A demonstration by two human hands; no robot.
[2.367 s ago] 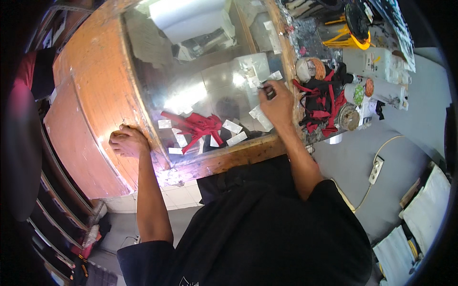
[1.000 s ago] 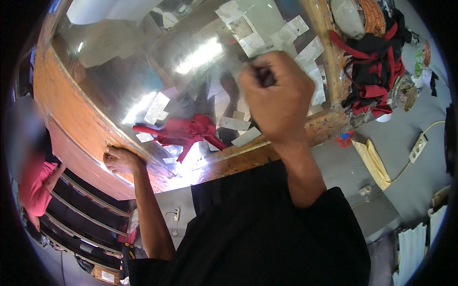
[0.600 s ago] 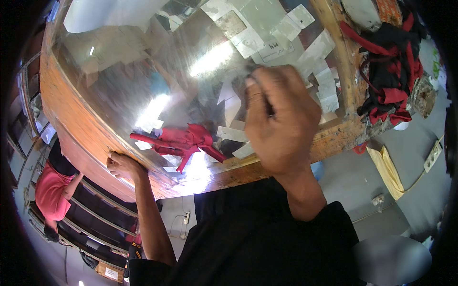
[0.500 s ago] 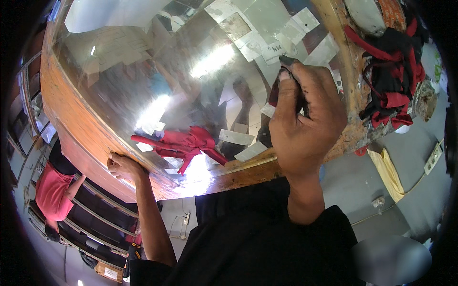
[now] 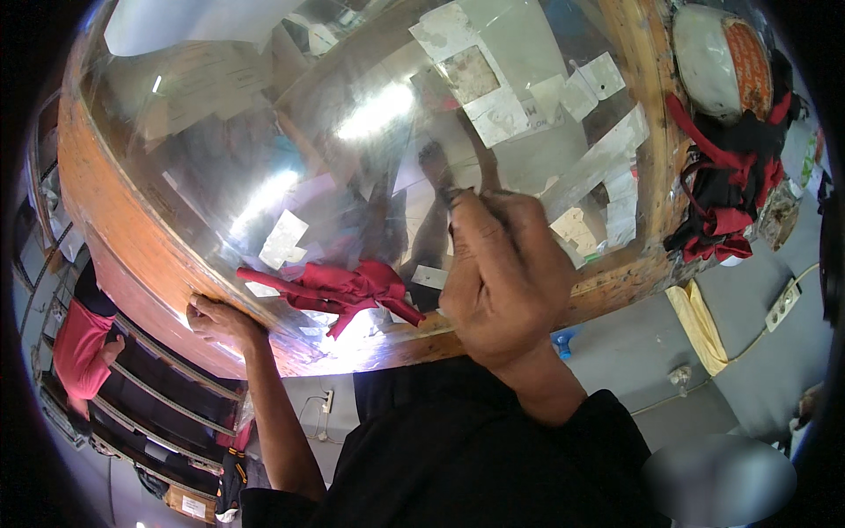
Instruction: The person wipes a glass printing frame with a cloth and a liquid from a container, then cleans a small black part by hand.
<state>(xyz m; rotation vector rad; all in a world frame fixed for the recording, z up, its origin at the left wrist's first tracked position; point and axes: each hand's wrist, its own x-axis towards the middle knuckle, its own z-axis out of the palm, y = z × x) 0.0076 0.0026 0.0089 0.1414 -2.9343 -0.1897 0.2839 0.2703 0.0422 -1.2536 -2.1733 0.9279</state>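
My right hand (image 5: pixel 506 277) is closed in a pinch over the glass tabletop (image 5: pixel 352 189). Its thumb and fingertips press together; a small dark bit shows at the tips, too little to name. My left hand (image 5: pixel 224 323) lies at the table's orange wooden edge (image 5: pixel 132 207), its fingers curled against that edge. Between the hands, near the front rim, lies a crumpled bundle of red fabric strips (image 5: pixel 348 290).
Black and red fabric pieces (image 5: pixel 726 176) lie on the right edge beside a white and orange rounded package (image 5: pixel 722 62). White sheeting (image 5: pixel 189 26) covers the far left. A person in a red top (image 5: pixel 84 348) is at the left, near racks (image 5: pixel 158 400). A power strip (image 5: pixel 783 306) is at right.
My right hand has moved left and nearer to me over the glass, still pinched. My left hand stays at the edge. The whole view has shifted slightly.
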